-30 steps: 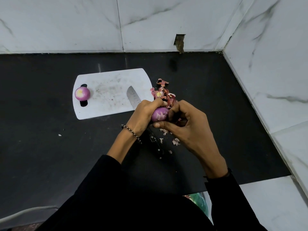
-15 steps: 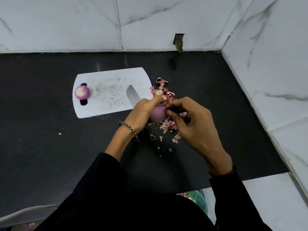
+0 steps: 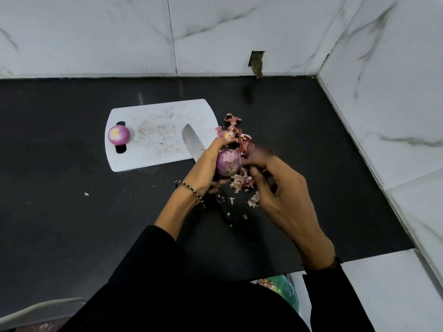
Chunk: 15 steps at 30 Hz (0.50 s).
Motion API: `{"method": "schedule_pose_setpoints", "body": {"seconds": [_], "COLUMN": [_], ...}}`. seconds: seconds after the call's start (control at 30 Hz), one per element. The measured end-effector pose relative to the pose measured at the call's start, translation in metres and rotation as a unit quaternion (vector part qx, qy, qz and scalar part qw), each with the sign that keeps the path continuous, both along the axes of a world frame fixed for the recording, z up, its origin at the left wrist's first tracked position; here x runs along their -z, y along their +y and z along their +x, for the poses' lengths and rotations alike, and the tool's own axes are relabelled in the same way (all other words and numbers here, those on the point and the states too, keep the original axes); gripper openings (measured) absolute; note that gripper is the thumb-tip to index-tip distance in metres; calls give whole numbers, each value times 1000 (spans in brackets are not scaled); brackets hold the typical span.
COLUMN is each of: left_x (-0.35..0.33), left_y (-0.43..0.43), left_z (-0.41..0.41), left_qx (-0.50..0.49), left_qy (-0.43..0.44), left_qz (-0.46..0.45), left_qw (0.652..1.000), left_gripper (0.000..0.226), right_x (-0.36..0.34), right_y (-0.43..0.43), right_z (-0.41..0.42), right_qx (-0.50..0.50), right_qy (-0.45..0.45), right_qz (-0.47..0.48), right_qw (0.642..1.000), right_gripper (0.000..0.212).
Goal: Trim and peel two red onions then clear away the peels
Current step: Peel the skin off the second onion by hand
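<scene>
Here, in the single head view looking down, a black counter (image 3: 60, 188) meets white marble walls (image 3: 239, 32) in a corner. Two red onions are in sight. The first onion (image 3: 118, 135) sits peeled on the left end of one white cutting board (image 3: 163, 137), over its handle slot. The second onion (image 3: 229, 162) is lifted just off the board's right corner, above the counter, gripped by the left hand (image 3: 206, 168), whose fingers curl round it from the left and from below. One beaded bracelet (image 3: 191, 191) circles that wrist.

The right hand (image 3: 282, 200) reaches in from the right, its fingertips (image 3: 262, 153) right beside the second onion. They are blurred, so it cannot be told whether they pinch skin or are released.

One knife (image 3: 193, 144) lies with its blade tip on the board and its dark handle on the counter, pointing back toward the person; its middle is hidden under the left hand. One loose heap of onion peels (image 3: 236, 137) lies on the counter just right of the board, with smaller flakes scattered below the hands. Both arms wear black sleeves. Below the counter edge, part of one green bag (image 3: 286, 291) shows.
</scene>
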<state>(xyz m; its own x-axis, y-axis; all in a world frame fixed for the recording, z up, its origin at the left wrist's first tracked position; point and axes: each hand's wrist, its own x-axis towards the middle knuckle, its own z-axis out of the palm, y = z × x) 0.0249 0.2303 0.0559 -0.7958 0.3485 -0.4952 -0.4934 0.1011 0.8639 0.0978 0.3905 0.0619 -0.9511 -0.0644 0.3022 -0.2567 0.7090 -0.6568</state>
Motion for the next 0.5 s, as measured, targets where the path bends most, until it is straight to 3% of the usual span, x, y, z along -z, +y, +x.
{"method": "schedule_pose_setpoints", "body": {"seconds": [0.13,0.3,0.5], "left_x": [1,1,1], "left_y": [-1,-3,0], "left_z": [0,-2,-2], "left_qx": [29,60,-3], "left_qy": [-7,-1,20], "left_qz": [14,4,18], "left_qw": [999,998,1000], "left_gripper": [66,77,54], "right_x": [-4,-7,-9], "right_y": [6,6,5], "right_z": [-1,0,-5], "right_qx": [15,52,4], "right_qy": [26,30,55], "right_qz": [13,-27,-17], "right_qw": [999,998,998], "right_gripper": [17,21,20]}}
